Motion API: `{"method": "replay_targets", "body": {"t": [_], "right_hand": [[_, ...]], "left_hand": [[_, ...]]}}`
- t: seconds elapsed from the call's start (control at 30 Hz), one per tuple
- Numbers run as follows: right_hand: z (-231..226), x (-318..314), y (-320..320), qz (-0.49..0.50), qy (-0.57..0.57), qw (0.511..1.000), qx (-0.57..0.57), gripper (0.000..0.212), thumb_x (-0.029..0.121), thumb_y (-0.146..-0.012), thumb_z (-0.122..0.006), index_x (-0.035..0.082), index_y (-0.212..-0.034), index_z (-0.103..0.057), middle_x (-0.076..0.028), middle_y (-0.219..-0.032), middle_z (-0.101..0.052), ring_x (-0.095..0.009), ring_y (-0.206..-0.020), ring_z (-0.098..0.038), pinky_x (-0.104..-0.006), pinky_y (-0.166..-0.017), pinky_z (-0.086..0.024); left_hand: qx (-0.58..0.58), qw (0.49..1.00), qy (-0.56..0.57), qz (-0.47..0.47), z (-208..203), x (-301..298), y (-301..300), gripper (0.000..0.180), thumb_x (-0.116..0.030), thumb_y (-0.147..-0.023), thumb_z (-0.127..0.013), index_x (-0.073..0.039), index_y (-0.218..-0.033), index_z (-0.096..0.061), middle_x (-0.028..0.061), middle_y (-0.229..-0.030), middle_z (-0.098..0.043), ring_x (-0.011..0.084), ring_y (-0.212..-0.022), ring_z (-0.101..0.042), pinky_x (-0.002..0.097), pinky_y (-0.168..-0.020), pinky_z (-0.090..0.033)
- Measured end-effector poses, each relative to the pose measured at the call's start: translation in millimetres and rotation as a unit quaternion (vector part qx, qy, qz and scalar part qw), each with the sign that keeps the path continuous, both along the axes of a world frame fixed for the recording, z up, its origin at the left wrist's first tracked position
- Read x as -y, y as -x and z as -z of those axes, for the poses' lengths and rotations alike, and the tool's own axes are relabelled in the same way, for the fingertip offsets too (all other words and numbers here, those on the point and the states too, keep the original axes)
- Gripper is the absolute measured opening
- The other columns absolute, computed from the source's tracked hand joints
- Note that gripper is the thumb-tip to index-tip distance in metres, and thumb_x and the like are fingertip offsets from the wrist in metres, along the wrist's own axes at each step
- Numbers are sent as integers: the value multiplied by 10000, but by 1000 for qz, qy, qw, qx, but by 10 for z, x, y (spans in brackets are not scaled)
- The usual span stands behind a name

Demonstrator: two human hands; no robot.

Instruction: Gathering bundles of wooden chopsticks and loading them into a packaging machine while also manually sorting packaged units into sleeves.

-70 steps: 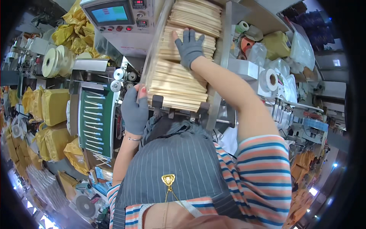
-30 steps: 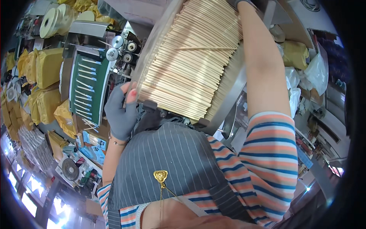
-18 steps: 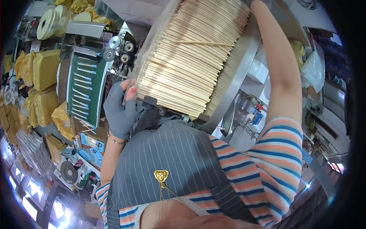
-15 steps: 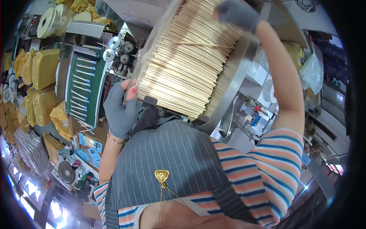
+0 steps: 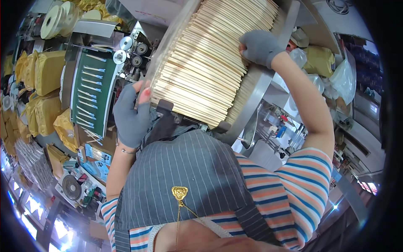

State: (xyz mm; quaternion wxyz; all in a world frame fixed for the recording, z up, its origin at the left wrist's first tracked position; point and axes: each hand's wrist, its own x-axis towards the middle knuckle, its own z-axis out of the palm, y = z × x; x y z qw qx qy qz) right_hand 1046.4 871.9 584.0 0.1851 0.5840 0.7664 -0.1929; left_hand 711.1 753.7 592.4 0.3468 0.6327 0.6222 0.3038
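A slanted hopper with a clear side wall (image 5: 164, 52) holds a thick layer of thin wooden sticks (image 5: 201, 69), lying side by side. My right hand (image 5: 261, 48), in a grey fingerless glove, is at the right ends of the sticks. Its fingers are curled in, and whether they pinch a stick is hidden. At the hopper's lower left, my left hand (image 5: 132, 117), gloved alike, rests its fingertips against the clear wall with thumb and forefinger apart. A dark metal bracket (image 5: 165, 106) stands beside that thumb.
Left of the hopper, metal rollers (image 5: 136, 61) adjoin a green conveyor belt (image 5: 89, 98) bearing several sticks with blue-and-white ends. Yellow wrapped bundles (image 5: 48, 74) and white reels (image 5: 51, 22) stand farther left. A metal rail (image 5: 256, 101) borders the hopper's right side.
My right hand has come down and nearer along the sticks, its fingers now curled at their right ends. The loose sticks lying crosswise are no longer seen. My left hand stays nearly still.
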Motion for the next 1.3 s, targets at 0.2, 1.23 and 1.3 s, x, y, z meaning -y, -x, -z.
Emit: {"method": "replay_targets", "body": {"t": [0.2,1.23,1.3], "right_hand": [[152,-89,11,-23,-19,999,36,129,197,-731,-618,111,-789,-694,-112,-813,-690,-306,-795,-657,-413,-718,-515],[-452,-230,664,-57,4,912,-407,544,487,-836,-669,90,-1200,-596,-114,-1002,-688,-245,-871,-671,-358,-774,-520],[-254,-838,325,99,-49,936,-335,517,461,-841,-675,98,-1203,-613,-109,-1033,-682,-222,-893,-656,-323,-775,-507]], "left_hand": [[7,1000,-3,-4,20,-90,-49,190,-143,-915,-592,7,-1023,-636,149,-893,-647,242,-781,-627,296,-704,-478],[286,946,-35,-148,-436,-619,-97,354,-255,-1018,-400,32,-1077,-599,49,-780,-595,115,-701,-563,251,-677,-471],[201,941,-53,-265,-219,-555,107,349,-263,-1017,-424,33,-1073,-600,60,-806,-617,126,-714,-563,265,-685,-471]]}}
